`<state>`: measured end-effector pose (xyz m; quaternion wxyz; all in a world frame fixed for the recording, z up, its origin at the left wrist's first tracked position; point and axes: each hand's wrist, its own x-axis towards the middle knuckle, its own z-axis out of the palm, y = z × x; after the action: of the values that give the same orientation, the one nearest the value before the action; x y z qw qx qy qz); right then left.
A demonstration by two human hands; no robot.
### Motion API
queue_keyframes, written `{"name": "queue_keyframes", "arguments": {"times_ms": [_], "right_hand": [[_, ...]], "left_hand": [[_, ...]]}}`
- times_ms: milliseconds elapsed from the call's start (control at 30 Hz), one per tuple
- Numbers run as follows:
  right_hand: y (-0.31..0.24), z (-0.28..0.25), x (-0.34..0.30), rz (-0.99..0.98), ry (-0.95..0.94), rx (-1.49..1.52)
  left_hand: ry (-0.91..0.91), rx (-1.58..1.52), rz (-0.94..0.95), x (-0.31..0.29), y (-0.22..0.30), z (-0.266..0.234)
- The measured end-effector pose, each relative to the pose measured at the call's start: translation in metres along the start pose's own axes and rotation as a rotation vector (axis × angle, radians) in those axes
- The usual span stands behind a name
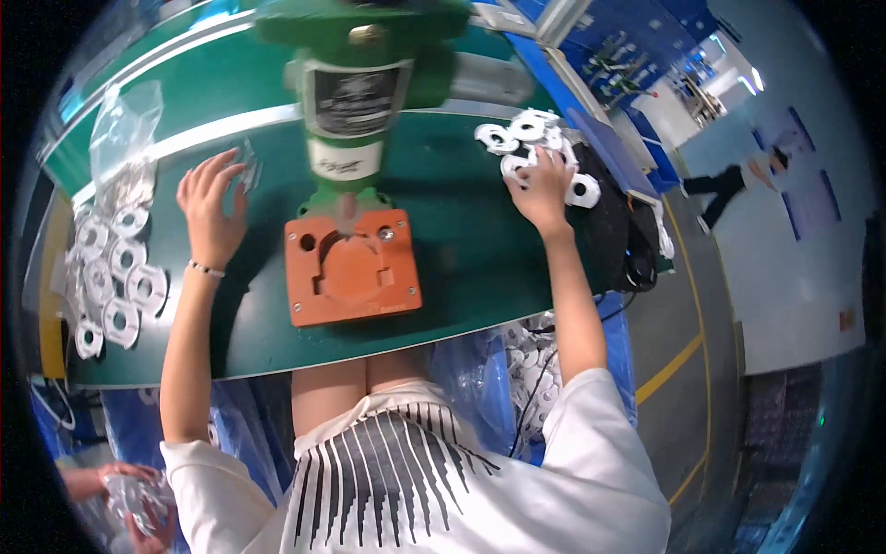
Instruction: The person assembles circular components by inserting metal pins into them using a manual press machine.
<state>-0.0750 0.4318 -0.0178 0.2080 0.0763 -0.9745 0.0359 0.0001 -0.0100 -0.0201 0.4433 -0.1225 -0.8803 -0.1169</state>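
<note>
My left hand (214, 205) is raised over the left part of the green table, its fingers apart. A small clear piece (249, 168) shows right beside its fingertips; whether they touch it I cannot tell. On the right, my right hand (543, 189) reaches onto a pile of white plastic rings (583, 190), fingers spread and touching the rings. Between my hands an orange block fixture (354, 294) with a round recess sits beneath the head of a green press (355, 102). The recess shows no white ring in it.
More white rings (122, 321) lie at the table's left, by a clear plastic bag (125, 138). A blue-lined bin (531, 379) of rings stands below the table edge. Another person's hands (138, 503) hold white parts at lower left; a person (738, 185) walks at far right.
</note>
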Motion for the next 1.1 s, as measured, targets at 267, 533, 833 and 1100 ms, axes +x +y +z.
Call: {"name": "queue_keyframes", "arguments": {"times_ms": [267, 533, 833, 1100], "right_hand": [[-0.064, -0.037, -0.054, -0.312, -0.038, 0.497], [-0.079, -0.043, -0.063, -0.253, -0.203, 0.663], [-0.101, -0.099, -0.056, -0.399, -0.171, 0.963], [-0.177, -0.099, -0.049, -0.766, -0.538, 0.75]], "left_hand": [[0.019, -0.11, -0.026, -0.001, 0.003, -0.002], [0.01, -0.183, -0.002, 0.0, 0.007, -0.004], [0.015, -0.233, 0.018, 0.005, 0.006, 0.001], [-0.012, -0.229, -0.005, -0.006, -0.004, -0.005]]}}
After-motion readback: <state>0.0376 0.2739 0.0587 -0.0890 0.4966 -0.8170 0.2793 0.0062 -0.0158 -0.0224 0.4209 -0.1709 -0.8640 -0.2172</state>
